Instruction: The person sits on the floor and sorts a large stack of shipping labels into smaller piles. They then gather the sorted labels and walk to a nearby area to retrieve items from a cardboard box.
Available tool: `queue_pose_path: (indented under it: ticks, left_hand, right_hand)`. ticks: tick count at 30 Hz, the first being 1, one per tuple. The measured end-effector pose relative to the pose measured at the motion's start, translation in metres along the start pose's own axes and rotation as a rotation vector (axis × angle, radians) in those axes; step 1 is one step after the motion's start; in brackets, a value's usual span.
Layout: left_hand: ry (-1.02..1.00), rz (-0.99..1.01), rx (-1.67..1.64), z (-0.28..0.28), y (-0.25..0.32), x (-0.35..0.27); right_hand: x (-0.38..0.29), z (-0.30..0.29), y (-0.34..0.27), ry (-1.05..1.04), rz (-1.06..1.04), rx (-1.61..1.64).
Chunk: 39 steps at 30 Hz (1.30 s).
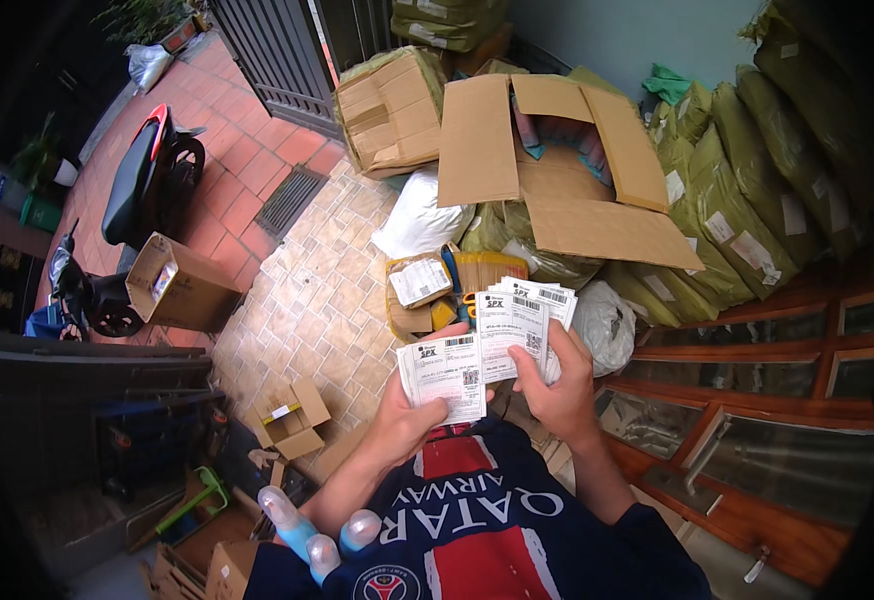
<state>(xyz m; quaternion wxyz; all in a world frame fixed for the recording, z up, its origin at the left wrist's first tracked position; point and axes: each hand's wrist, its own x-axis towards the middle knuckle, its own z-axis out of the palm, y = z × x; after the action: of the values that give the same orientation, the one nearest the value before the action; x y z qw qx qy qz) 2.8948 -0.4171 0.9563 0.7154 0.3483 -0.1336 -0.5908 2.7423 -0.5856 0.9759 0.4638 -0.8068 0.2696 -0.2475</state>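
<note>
A stack of printed paper shipping labels (437, 367) lies in my left hand (407, 412), with the thumb pressed on its lower edge. My right hand (557, 382) grips a second, slightly fanned bunch of labels (512, 322) between thumb and fingers. The two bunches meet side by side in front of my chest. Beyond them is a small taped parcel (418, 281) with a label, and orange-handled scissors (470, 307) are partly hidden behind the papers. Three bottles with clear caps and blue bodies (323, 551) are by my left upper arm.
A large open carton (482, 142) holds wrapped items. Olive woven sacks (744, 210) line the wall. Ahead are a white bag (426, 214) and another carton (392, 112). To the left are a small open box (291, 420), a motorbike (137, 180) and a tall carton (189, 285); wooden glazed doors (774, 450) stand right.
</note>
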Motion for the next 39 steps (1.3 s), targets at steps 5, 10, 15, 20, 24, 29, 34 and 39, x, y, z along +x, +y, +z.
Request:
queue_pose_path:
  ticks: [5,10,15,20,24,29,34,39]
  left_hand:
    - [-0.004,0.004,0.026,0.006,0.005,0.003]
    - [-0.036,0.018,0.007,0.004,0.001,0.003]
    - [-0.008,0.011,0.078,0.004,-0.001,0.003]
    - [0.023,-0.001,0.113,0.005,-0.001,0.001]
    - [0.029,0.000,0.094,0.004,-0.002,0.003]
    - [0.061,-0.032,0.062,0.002,-0.002,0.005]
    - [0.116,-0.023,0.075,0.005,-0.005,0.006]
    - [0.136,-0.026,-0.030,0.002,-0.006,0.007]
  right_hand:
    - [0.004,-0.006,-0.009,0.114,0.120,0.221]
    - [0.001,-0.006,-0.021,0.070,0.034,0.238]
    - [-0.001,-0.007,-0.019,-0.162,0.019,0.118]
    - [-0.004,0.002,-0.015,-0.094,-0.055,0.060]
    - [-0.004,-0.008,-0.014,-0.007,0.089,0.083]
    - [-0.001,-0.020,-0.013,0.150,-0.114,0.029]
    - [-0.006,-0.006,-0.009,-0.098,-0.202,-0.137]
    - [-0.005,0.005,0.004,0.025,-0.206,-0.076]
